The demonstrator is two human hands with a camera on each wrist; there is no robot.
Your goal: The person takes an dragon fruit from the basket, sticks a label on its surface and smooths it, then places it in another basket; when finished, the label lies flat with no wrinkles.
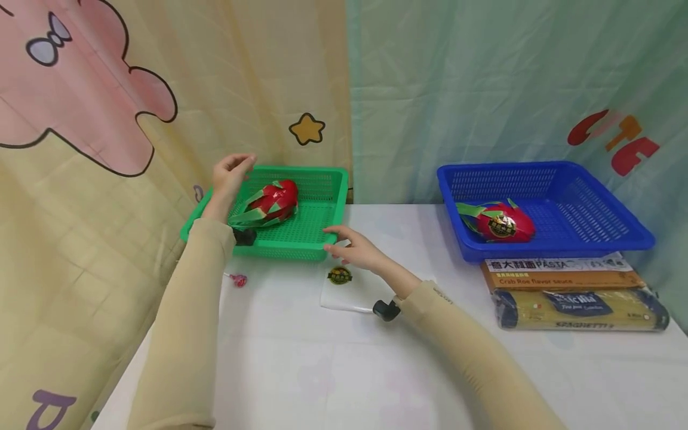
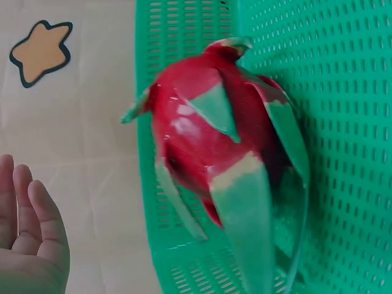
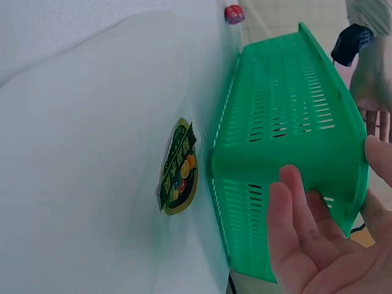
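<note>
My left hand [image 1: 230, 173] is raised over the back left of a green basket [image 1: 317, 246], its fingers loosely bent with nothing between them. Inside that basket lies a red dragon fruit [image 1: 282, 197] with long green scales, seen close in the left wrist view. At the basket's front right corner is my right hand [image 1: 357, 248], thumb side by the rim and loosely bent fingers [image 3: 291, 202] in front of the outer wall. Whether they press the wall is unclear. Beneath this hand lies a white plastic bag [image 1: 344, 295] with a dark round label [image 1: 340, 275].
A blue basket [image 1: 591, 246] at the right holds another labelled dragon fruit [image 1: 505, 224]. In front of it lie an orange pasta box [image 1: 564, 279] and a spaghetti pack [image 1: 580, 310]. A wrapped lollipop [image 1: 239, 280] lies before the green basket. Curtains hang behind the white table.
</note>
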